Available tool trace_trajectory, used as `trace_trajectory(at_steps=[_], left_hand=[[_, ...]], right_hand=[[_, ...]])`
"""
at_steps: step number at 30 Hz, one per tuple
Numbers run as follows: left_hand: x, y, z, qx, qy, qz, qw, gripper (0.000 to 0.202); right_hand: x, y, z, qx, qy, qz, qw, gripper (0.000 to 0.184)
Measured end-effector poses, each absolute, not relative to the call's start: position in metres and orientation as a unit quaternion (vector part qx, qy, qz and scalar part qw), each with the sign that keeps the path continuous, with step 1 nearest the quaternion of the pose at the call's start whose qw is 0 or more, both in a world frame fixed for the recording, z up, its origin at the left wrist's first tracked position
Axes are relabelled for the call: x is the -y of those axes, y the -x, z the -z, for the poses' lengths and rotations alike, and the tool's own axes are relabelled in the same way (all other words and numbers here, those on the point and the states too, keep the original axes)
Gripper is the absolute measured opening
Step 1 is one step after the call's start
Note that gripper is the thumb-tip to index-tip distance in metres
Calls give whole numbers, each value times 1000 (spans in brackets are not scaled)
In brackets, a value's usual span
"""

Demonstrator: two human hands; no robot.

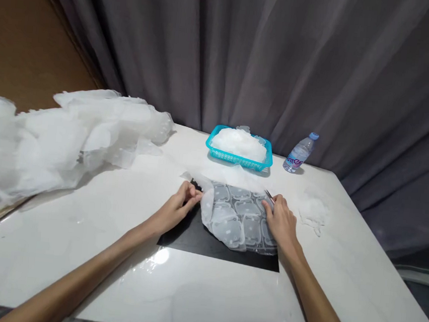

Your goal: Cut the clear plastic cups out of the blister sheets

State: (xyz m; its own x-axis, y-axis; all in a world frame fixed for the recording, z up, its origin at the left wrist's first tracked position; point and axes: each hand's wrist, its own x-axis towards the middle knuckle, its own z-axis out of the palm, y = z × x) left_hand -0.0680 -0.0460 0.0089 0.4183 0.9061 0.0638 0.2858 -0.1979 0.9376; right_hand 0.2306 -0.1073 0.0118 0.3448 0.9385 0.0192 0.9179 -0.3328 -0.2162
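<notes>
A translucent white plastic sheet with rows of rounded clear shapes (233, 221) lies on a black mat (213, 249). At its left edge, my left hand (184, 201) is closed, pinching the thin, folded-up white film (207, 201) between thumb and fingers. My right hand (281, 219) rests over the sheet's right side with curled fingers around a slim pointed metal tool (269, 195). Only the tool's tip shows, angled up and left; whether it is tweezers or scissors I cannot tell.
Behind the sheet stands a turquoise basket (237, 159) heaped with white material. A water bottle (298, 154) is to its right. White scraps (314, 211) lie right of my right hand. A big pile of white film sheets (99, 129) covers the table's left, beside a cardboard box (32, 42).
</notes>
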Motion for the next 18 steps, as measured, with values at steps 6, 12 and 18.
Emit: trace_trajectory(at_steps=[6,12,18], left_hand=[[60,61,-19,-446,-682,-331,476,38],[57,82,-37,-518,-692,-305,400,44],[39,102,-38,-604,-698,-211,321,46]], right_hand=[[105,-228,-9,572,813,-49,101,25],[104,-223,-6,565,819,-29,99,29],[103,-212,-4,550,829,2,105,37]])
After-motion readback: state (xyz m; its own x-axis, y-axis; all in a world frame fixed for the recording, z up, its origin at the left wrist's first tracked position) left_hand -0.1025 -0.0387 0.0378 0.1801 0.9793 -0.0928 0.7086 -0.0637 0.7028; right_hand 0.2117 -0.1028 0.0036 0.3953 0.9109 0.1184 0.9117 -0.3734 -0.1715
